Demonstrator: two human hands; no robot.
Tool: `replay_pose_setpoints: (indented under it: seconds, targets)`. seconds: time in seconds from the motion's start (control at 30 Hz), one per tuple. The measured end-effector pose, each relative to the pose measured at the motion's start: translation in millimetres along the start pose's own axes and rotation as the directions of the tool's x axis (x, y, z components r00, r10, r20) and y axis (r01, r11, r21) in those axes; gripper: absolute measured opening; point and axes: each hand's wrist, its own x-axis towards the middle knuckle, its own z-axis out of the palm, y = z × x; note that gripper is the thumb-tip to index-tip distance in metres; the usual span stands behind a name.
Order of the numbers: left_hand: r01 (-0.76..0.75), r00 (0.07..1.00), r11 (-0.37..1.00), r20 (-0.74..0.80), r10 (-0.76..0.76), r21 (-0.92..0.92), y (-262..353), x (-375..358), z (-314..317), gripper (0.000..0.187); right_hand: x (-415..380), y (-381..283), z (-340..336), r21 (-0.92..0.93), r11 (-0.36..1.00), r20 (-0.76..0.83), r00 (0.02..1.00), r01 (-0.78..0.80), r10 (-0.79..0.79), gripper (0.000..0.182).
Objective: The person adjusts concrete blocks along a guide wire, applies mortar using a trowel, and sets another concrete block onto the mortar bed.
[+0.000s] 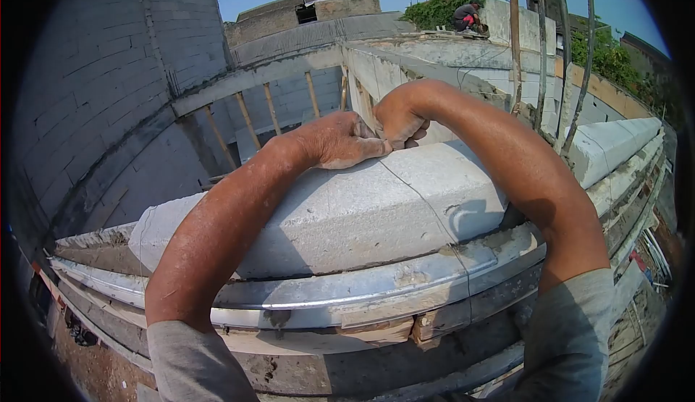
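A long white block [362, 221] lies along the top of the wall edge. Over its far upper edge, my left hand [344, 141] is closed, thumb and fingers pinched on a thin wire [416, 193]. My right hand [402, 123] is curled right beside it, fingers bent down behind the block; what it grips is hidden. From between the hands the wire runs across the block's top and down its near face, over the metal-edged formwork [347, 290] below.
Another white block [615, 145] lies at the right, by upright steel bars [541, 54]. Stacked boards run below the formwork. Wooden props [247, 121] stand beyond the wall. A person [468, 18] crouches on a far wall. A tall block wall [108, 54] rises at left.
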Motion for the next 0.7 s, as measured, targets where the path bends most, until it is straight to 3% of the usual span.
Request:
replay_pose_setpoints:
  seconds: [0.17,0.27,0.37,0.43,0.57,0.7]
  targets:
    - [0.070,0.997,0.996,-0.029,-0.069,0.046,-7,12,4,0.048,24,10,6,0.041,0.998,0.186,0.981,0.053,-0.059,0.017]
    - [0.089,0.996,0.994,-0.006,-0.088,0.057,8,4,-4,0.050,18,12,15,0.062,0.995,0.011,0.996,0.083,-0.083,0.020]
    - [0.065,0.998,0.990,-0.025,-0.062,0.121,12,-3,-5,0.055,17,12,18,0.003,0.999,-0.055,0.997,0.046,-0.046,0.020]
    - [0.053,0.997,0.991,-0.065,-0.046,0.127,6,1,-2,0.059,20,15,19,0.013,0.999,-0.132,0.990,0.043,-0.041,0.030]
    - [0.057,0.998,0.998,-0.042,-0.056,0.029,1,-1,1,0.069,22,17,25,-0.095,0.979,-0.328,0.923,0.178,-0.199,0.025]
    - [0.005,0.999,0.992,-0.033,-0.009,-0.128,-9,-14,8,0.073,15,15,27,-0.100,0.956,-0.364,0.884,0.276,-0.293,0.019]
